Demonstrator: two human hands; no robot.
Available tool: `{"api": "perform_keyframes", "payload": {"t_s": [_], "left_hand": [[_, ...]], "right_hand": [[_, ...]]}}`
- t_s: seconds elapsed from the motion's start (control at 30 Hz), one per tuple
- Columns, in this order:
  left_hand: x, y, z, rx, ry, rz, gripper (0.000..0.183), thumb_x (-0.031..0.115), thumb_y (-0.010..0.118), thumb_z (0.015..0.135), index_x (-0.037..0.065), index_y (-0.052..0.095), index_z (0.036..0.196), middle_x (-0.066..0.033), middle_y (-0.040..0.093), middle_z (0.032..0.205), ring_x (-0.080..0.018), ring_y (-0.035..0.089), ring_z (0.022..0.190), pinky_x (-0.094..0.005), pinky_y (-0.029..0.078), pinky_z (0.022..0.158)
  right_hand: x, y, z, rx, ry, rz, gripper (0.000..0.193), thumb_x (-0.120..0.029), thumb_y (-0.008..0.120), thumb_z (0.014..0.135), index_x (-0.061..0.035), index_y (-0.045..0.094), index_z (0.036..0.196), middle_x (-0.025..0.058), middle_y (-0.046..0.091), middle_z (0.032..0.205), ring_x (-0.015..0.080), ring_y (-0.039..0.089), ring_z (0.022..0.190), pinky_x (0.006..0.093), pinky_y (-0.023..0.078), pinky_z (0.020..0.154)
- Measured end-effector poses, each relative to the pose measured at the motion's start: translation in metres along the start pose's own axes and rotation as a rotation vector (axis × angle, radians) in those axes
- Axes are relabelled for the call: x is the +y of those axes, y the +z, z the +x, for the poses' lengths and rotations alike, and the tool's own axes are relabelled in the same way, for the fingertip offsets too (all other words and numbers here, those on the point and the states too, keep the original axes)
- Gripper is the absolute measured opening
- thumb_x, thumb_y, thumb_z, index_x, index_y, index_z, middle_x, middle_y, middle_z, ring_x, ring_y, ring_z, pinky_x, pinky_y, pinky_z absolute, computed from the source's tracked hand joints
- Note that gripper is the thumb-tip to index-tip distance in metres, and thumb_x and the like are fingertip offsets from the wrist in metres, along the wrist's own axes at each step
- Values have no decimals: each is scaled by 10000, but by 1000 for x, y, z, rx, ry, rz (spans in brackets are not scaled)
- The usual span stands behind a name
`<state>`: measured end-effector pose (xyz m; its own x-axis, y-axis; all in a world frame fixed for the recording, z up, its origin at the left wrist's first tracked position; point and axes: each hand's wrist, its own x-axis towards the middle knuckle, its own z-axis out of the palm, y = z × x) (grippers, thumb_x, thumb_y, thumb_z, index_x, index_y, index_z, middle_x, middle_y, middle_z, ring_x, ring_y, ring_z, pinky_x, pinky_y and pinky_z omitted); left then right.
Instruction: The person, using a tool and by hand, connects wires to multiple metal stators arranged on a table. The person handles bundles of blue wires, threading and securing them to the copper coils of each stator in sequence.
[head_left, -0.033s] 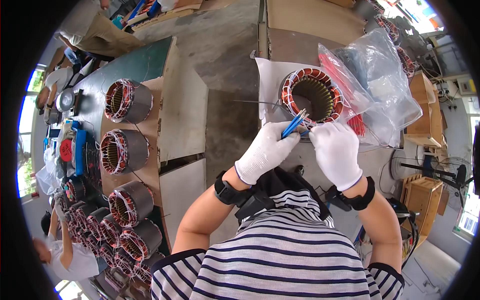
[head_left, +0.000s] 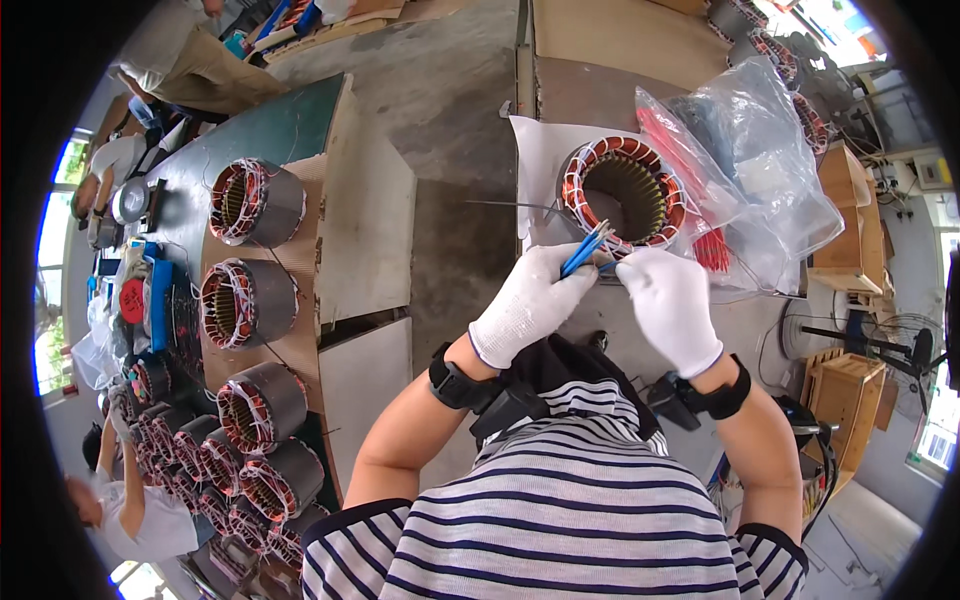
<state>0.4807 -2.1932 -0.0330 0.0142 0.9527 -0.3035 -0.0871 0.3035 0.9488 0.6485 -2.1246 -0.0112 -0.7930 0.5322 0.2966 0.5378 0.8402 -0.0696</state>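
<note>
A motor stator (head_left: 625, 192) with orange-red windings and white lacing stands upright on the bench, its bore facing up. Just in front of its near rim, my white-gloved left hand (head_left: 535, 300) is closed around a bundle of blue wires (head_left: 582, 252) with bare metal tips pointing up and away. My right hand (head_left: 668, 305), gloved too, is pinched shut close beside it. A short dark blue wire end (head_left: 607, 267) reaches its fingertips, which are partly hidden.
Clear plastic bags (head_left: 755, 170), one with red sleeves (head_left: 712, 250), lie right of the stator on white paper (head_left: 537, 160). A dark cable tail sticks out leftward. More stators (head_left: 262, 203) line the left table (head_left: 300, 125). A fan (head_left: 850, 335) stands right. Other people work at the left.
My right hand has shifted slightly left and down. The left hand and the blue wires stay nearly in place.
</note>
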Motion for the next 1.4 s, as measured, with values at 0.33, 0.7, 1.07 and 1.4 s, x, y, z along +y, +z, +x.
{"api": "perform_keyframes", "payload": {"t_s": [0.33, 0.7, 1.07, 1.4], "left_hand": [[-44, 1, -18, 405, 441, 319, 172, 73, 515, 914, -7, 623, 1020, -145, 637, 914, -251, 635, 821, -310, 488, 728], [-26, 24, -146, 538, -4, 383, 223, 204, 548, 898, 7, 532, 1001, -264, 589, 806, -426, 590, 791, -416, 471, 629], [-50, -19, -183, 728, 7, -135, 172, 129, 508, 905, -3, 585, 984, -45, 516, 643, -109, 470, 604, -265, 391, 562], [-29, -149, -197, 866, -3, 225, 116, 115, 495, 917, 9, 541, 926, -61, 503, 591, -125, 471, 540, -287, 404, 536]], "right_hand": [[-28, -3, -36, -436, 747, 1250, 260, -199, 576, 905, 22, 604, 1039, 59, 633, 786, 102, 588, 680, 232, 467, 583], [-97, 26, -36, -448, 261, 1619, 316, -195, 543, 946, 14, 529, 1182, 46, 603, 1028, 106, 560, 910, 247, 450, 823], [-167, 63, 4, -566, 535, 1822, 123, -115, 587, 910, -11, 650, 925, -5, 632, 801, 52, 544, 739, 203, 449, 688], [-235, 144, 230, -248, 605, 1778, 184, -173, 556, 922, -17, 635, 983, 34, 637, 795, 76, 559, 633, 211, 467, 581]]}}
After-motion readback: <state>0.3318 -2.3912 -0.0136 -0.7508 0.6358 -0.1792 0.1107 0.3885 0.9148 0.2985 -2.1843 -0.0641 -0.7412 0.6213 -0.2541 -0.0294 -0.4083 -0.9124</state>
